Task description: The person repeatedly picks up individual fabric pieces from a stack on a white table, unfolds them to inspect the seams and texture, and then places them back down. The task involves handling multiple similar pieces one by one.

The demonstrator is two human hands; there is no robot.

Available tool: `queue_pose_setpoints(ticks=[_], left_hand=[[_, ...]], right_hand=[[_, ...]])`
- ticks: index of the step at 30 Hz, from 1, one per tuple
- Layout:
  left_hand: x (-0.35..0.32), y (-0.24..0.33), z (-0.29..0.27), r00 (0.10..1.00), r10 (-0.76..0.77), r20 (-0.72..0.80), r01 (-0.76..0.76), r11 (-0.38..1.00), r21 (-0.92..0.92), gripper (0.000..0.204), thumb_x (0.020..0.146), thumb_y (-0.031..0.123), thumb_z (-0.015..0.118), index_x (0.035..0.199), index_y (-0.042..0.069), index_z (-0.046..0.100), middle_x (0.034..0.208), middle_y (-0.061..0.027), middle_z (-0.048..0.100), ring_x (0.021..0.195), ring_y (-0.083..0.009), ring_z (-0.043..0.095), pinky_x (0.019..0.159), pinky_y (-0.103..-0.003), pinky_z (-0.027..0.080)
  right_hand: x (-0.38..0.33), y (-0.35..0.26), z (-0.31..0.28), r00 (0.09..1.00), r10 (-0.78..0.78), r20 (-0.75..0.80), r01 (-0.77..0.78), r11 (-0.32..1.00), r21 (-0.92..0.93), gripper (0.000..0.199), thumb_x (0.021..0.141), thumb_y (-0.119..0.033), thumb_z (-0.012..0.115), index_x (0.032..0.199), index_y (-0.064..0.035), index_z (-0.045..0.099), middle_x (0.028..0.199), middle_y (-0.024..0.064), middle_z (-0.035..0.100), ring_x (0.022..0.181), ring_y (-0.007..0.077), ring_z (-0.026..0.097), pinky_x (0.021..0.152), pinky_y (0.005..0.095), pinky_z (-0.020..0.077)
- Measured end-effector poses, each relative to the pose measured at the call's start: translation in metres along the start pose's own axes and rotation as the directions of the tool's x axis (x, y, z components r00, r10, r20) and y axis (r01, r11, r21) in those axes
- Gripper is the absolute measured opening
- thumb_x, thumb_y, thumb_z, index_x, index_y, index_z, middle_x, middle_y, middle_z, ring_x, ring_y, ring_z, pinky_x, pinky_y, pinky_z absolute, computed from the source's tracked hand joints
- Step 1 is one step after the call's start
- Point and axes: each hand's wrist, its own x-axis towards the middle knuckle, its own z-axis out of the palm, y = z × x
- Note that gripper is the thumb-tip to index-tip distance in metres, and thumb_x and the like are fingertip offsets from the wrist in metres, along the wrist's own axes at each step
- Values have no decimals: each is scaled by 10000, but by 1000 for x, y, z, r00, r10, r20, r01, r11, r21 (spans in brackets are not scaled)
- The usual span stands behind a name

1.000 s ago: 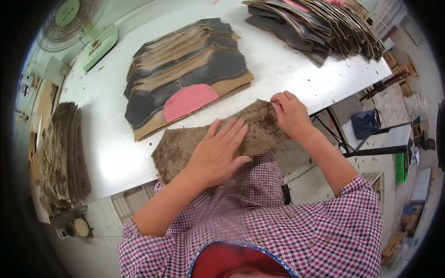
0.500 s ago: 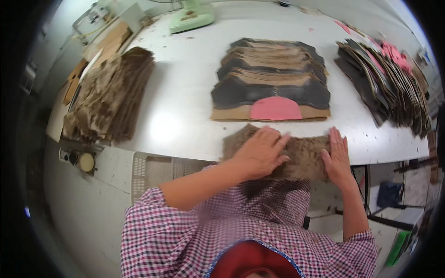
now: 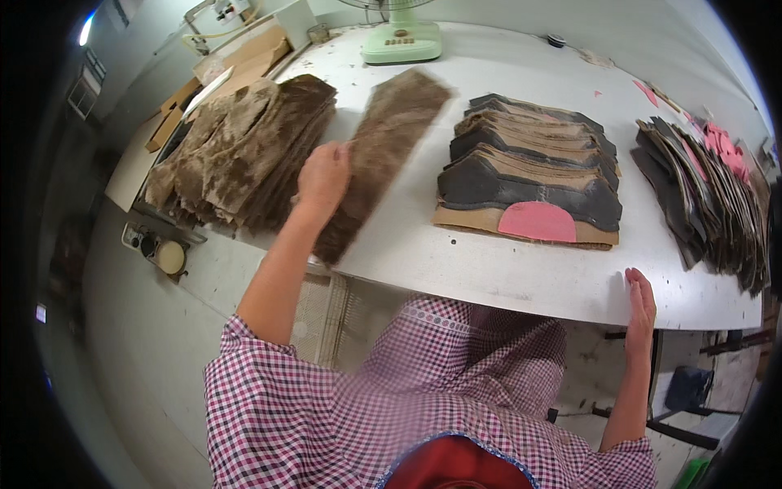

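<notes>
My left hand (image 3: 324, 179) grips the left edge of a brown furry piece (image 3: 389, 130), its fingers closed on it. The piece is slanted, and its far end is smeared by motion. Right beside it on the left lies a thick stack of similar brown furry pieces (image 3: 220, 155). Over the table's front edge at the right, my right hand (image 3: 641, 300) has its fingers stretched out and holds nothing. In front of me, a fanned row of tan and dark grey pieces (image 3: 529, 183) lies on the table; a pink half-round patch (image 3: 538, 222) sits on the nearest one.
A green fan (image 3: 402, 42) stands at the back of the white table (image 3: 391, 259). Dark layered pieces (image 3: 709, 196) with pink scraps (image 3: 723, 147) lie at the right. Cardboard (image 3: 257, 55) is at the far left. Below the front edge stands a plastic crate (image 3: 322, 314).
The furry piece has gone from the front edge to the left, beside the stack, in my left hand. My right hand has let go of it and stays at the right. The view has shifted.
</notes>
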Motion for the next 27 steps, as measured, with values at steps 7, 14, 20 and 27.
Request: queue_pose_setpoints(ticks=[7,14,20,27], left_hand=[[-2,-52,40,994,-72,-81,94,945,312,283,953,221,568,1166,36,539,1021,-170,597,978,-342,569,789,-466,490],[-21,110,61,918,372,139,-230,783,-579,331,855,213,711,1125,40,632,1006,-139,659,931,-245,614,836,-346,487],[-46,159,35,893,386,231,-129,712,-690,228,784,99,739,940,-8,612,838,-108,653,688,-226,620,646,-289,495],[-113,207,35,520,849,-92,-681,348,-644,121,739,105,706,826,61,634,814,-85,598,777,-287,581,689,-381,458]], right_hand=[[-11,-18,16,992,-115,57,126,949,-288,294,944,-129,532,1193,21,579,1164,109,625,1129,195,550,1014,312,379],[32,-85,126,939,-223,261,211,975,73,294,927,-174,580,1124,43,606,1045,127,658,971,190,611,881,301,468],[69,-59,166,958,49,284,-64,997,42,406,976,-403,511,1029,-12,606,852,2,551,789,96,483,747,244,429],[66,-53,147,939,85,333,-131,985,116,316,873,-327,637,774,-31,584,745,-35,535,690,77,459,618,270,398]])
